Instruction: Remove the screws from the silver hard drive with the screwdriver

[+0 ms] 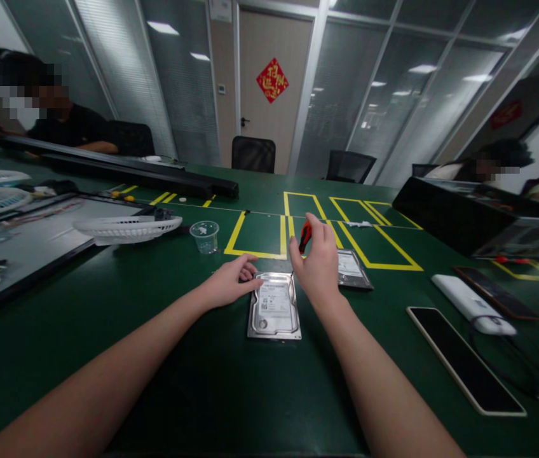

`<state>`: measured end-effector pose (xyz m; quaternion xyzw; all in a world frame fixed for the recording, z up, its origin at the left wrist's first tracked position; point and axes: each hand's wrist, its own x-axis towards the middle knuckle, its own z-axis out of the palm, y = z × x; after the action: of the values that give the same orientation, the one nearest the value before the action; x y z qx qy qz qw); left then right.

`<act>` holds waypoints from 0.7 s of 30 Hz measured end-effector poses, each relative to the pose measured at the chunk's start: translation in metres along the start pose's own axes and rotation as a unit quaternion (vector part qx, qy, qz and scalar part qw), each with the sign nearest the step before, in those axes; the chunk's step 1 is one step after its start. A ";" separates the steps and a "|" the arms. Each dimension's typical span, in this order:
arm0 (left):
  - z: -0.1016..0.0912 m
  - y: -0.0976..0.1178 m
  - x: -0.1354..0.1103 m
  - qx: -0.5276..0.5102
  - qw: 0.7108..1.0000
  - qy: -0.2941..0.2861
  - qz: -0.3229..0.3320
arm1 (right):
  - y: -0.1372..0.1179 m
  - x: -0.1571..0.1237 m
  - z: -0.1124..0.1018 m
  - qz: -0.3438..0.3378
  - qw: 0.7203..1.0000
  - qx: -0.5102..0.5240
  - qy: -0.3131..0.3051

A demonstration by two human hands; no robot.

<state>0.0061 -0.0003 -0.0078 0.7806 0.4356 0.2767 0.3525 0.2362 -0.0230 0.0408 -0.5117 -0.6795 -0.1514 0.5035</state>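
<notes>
A silver hard drive (274,306) lies flat on the green table (203,369) in front of me. My left hand (231,281) rests at its upper left corner, fingers curled against the edge. My right hand (316,257) is upright over the drive's upper right corner, closed round a red-and-black screwdriver (304,236) whose thin shaft points down to the drive. A second hard drive (353,269) lies just behind my right hand, partly hidden by it.
A clear plastic cup (204,236) stands left of yellow taped boxes (257,234). White fan grilles (126,228) lie at left. A phone (464,358), a white power bank (470,304) with cable, and a black case (470,219) sit at right. Other people sit far left and right.
</notes>
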 end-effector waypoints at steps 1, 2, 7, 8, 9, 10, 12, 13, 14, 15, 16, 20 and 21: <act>0.000 -0.001 0.000 0.000 1.000 0.000 0.001 | 0.000 0.000 0.000 0.006 1.000 -0.005 -0.001; 0.000 -0.001 0.000 -0.001 1.000 0.001 0.002 | 0.000 0.000 0.000 0.011 1.000 -0.009 0.000; 0.000 -0.003 0.000 0.002 1.000 0.000 0.000 | 0.001 0.001 0.000 0.007 1.000 -0.006 -0.001; 0.000 -0.003 0.000 0.005 1.000 0.000 0.000 | 0.001 0.001 0.001 0.004 1.000 -0.004 -0.005; 0.001 -0.003 0.000 0.006 1.000 0.001 0.001 | 0.001 0.001 0.001 0.001 1.000 -0.003 -0.008; 0.001 -0.002 0.000 0.007 1.000 0.002 0.003 | 0.002 0.000 0.002 -0.002 1.000 -0.001 -0.010; 0.001 -0.001 0.000 0.008 1.000 0.005 0.004 | 0.003 0.000 0.003 -0.004 1.000 0.005 -0.007; 0.001 -0.001 0.000 0.009 1.000 0.006 0.004 | 0.003 0.000 0.004 -0.004 1.000 0.009 -0.003; 0.001 0.000 0.000 0.009 1.000 0.005 0.003 | 0.004 -0.001 0.004 -0.002 1.000 0.013 0.000; 0.001 0.000 0.000 0.009 1.000 0.004 0.002 | 0.004 -0.001 0.004 0.001 1.000 0.016 0.003; 0.000 0.000 0.000 0.010 1.000 0.002 0.001 | 0.004 -0.001 0.004 0.005 1.000 0.018 0.005; -0.001 0.000 -0.001 0.007 1.000 -0.001 -0.004 | 0.003 -0.001 0.003 0.009 1.000 0.015 -0.002; -0.001 -0.001 -0.001 0.007 1.000 0.000 -0.003 | 0.002 -0.001 0.002 0.005 1.000 0.014 -0.006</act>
<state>0.0050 -0.0003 -0.0078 0.7816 0.4400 0.2728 0.3480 0.2371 -0.0209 0.0387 -0.5087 -0.6821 -0.1367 0.5072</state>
